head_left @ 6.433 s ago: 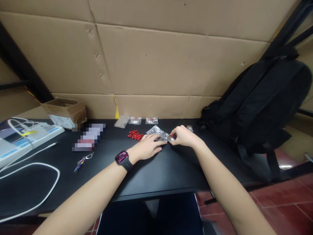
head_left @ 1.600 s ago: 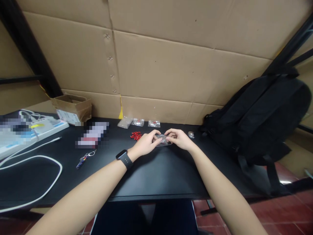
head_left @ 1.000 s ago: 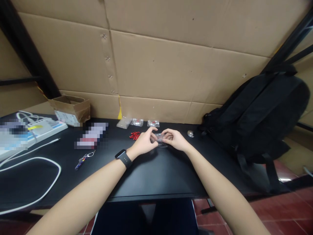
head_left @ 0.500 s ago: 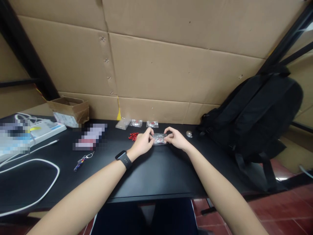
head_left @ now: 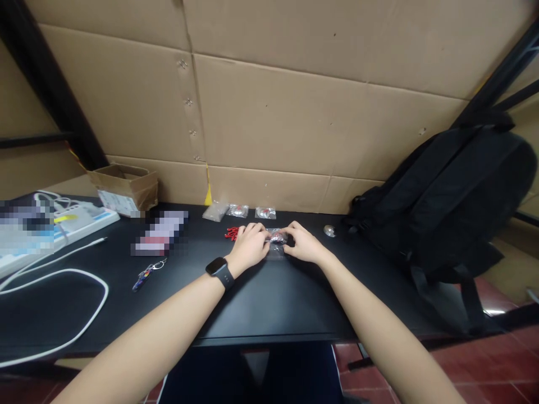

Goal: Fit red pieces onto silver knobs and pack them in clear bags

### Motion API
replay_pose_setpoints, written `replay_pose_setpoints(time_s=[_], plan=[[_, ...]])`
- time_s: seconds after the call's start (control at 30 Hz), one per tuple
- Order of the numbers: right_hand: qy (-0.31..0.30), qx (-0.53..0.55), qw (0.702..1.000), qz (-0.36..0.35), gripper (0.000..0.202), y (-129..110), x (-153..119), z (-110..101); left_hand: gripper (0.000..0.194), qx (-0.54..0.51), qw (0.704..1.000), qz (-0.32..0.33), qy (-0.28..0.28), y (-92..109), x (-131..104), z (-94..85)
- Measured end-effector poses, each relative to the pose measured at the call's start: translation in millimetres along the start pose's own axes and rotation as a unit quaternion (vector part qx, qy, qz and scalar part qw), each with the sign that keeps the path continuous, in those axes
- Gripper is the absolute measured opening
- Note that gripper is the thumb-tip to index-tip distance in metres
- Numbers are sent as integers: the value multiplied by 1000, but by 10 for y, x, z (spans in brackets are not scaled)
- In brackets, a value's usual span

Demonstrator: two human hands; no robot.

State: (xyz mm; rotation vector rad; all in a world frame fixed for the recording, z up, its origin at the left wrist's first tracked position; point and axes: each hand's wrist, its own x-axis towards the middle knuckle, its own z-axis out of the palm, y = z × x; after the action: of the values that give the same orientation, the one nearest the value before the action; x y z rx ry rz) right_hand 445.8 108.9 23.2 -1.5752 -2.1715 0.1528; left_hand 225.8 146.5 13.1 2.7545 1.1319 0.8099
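A small clear plastic bag (head_left: 277, 251) lies on the black table, with a shiny item (head_left: 278, 238) in or on it, too small to make out fully. From the left, my left hand (head_left: 251, 246), above a black wristwatch, pinches the item's edge with curled fingers. My right hand (head_left: 302, 242) grips the opposite edge between thumb and fingers. Red pieces (head_left: 231, 233) lie just left of my left hand, partly hidden by it. Behind the hands rest two small clear packets (head_left: 265, 212) (head_left: 238, 210) and a whitish packet (head_left: 215, 211). A small round shiny object (head_left: 329, 230) sits to the right.
A black backpack (head_left: 455, 196) leans at the right. On the left are an open cardboard box (head_left: 126, 188), a white power strip (head_left: 95, 221), a white cable (head_left: 99, 314), a keychain (head_left: 145, 276) and a blurred-out item (head_left: 162, 233). Cardboard (head_left: 278, 129) stands behind the table.
Both hands have bunched the bag's contents together, and the clear plastic now spreads toward me below the item. My left fingers are more curled over. The view has shifted slightly.
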Motion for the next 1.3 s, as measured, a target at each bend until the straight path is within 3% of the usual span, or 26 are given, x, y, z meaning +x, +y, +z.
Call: replay_pose_setpoints(time_s=[0.3,0.47,0.63,0.87,1.03,1.17,1.3], plan=[[96,-56,994,-17,16,-79,110,117,29,-35,996,-24,82,27,32,-35],[156,49,985,-47,10,-182,129,45,33,-101,988,-70,94,84,75,-149],[127,217,968,20,19,-143,137,17,22,-202,975,-76,50,49,91,-176],[98,399,909,72,35,-114,154,50,20,-243,962,-108,61,-34,113,-147],[69,460,882,70,39,-201,138,47,24,-292,948,-107,72,-58,125,-123],[87,469,872,107,40,-187,135,70,33,-251,960,-116,47,-38,112,-149],[122,433,877,170,42,30,214,53,29,-139,985,-105,9,-32,91,-162]])
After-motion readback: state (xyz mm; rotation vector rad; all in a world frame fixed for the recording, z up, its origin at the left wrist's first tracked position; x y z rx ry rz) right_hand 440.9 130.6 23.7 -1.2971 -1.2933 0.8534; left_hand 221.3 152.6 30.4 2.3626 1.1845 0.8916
